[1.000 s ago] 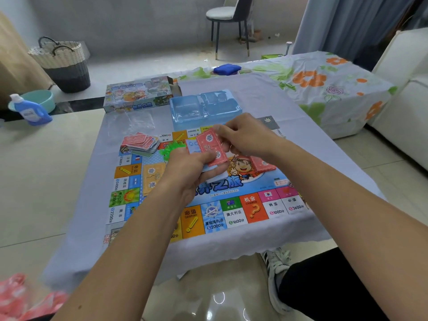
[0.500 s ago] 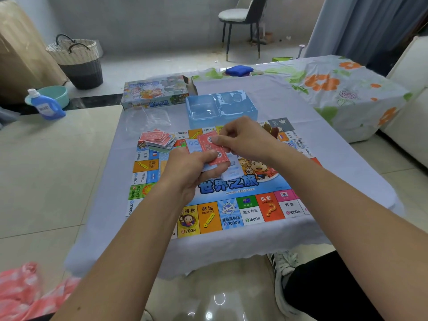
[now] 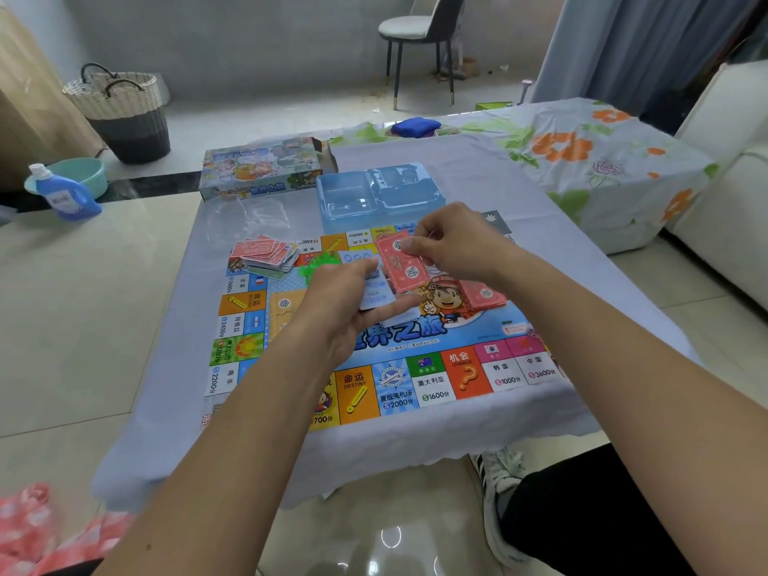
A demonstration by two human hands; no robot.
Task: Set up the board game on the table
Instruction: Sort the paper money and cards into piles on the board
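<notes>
Right hand (image 3: 457,247) pinches a red note (image 3: 401,261) between thumb and fingers. Left hand (image 3: 345,309) curls round what look like blue notes (image 3: 374,291). Both hover over the board (image 3: 432,367) on the table (image 3: 174,367); card pile (image 3: 266,253) at its far-left corner.

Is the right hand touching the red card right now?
Touching. The head view shows the right hand pinching the top edge of the red card between thumb and fingers, lifting it off the blue cards held in the left hand.
</notes>
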